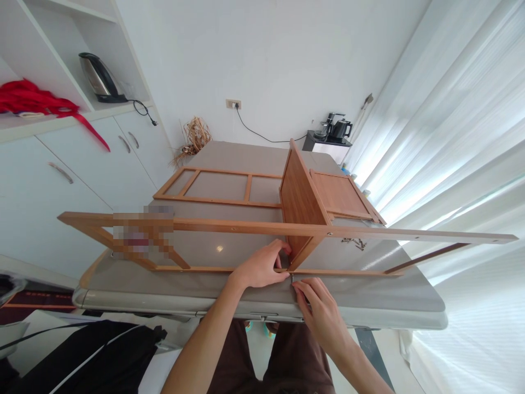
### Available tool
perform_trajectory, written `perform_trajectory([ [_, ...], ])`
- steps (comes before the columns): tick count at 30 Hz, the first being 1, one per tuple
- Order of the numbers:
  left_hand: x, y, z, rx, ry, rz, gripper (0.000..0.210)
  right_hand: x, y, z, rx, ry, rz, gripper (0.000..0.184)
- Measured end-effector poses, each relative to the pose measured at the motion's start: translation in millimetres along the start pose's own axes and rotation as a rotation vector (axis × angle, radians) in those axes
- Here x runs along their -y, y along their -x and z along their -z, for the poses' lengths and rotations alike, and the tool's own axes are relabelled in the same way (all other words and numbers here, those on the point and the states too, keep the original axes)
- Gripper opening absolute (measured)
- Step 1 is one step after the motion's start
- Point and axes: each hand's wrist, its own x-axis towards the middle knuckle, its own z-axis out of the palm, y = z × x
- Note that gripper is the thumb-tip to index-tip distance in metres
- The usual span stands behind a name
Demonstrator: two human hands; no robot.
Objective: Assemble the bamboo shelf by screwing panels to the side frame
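The left hand (259,267) grips the lower rail of a wooden frame (254,225), its thumb near the rail's joint with an upright board (303,191); its curled fingers partly hide that corner. The right hand (320,301) pinches a small screw (292,277) just below the joint; whether its tip sits inside the wood is too small to tell, and the hand's other fingers are folded out of sight. The frame stands on its long side along the near edge of the grey table (164,284), a pixelated patch masking part of its left end. Beyond it a second frame (217,201) lies flat, cut across by the board. Right of the board are loose screws (356,243), too bunched to count, and a flat panel (342,194), partly covered by the board. At the left, a red cloth (33,98) runs out of view
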Motion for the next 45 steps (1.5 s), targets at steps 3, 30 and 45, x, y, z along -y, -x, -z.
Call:
perform_trajectory([
  [3, -0.5, -0.1, 0.3, 0.001, -0.004, 0.002, 0.043, -1.2, 0.4, -0.2, 0.007, -0.007, 0.004, 0.019],
  [30, -5.9, -1.7, 1.9, 0.017, -0.014, 0.037, 0.049, -7.5, -15.6, 25.3, 0.039, 0.181, 0.128, 0.019],
  [45, -6.0, -2.7, -1.9, 0.019, 0.012, 0.036, 0.046, -13.4, -12.8, 28.0, 0.085, 0.124, 0.148, 0.019],
])
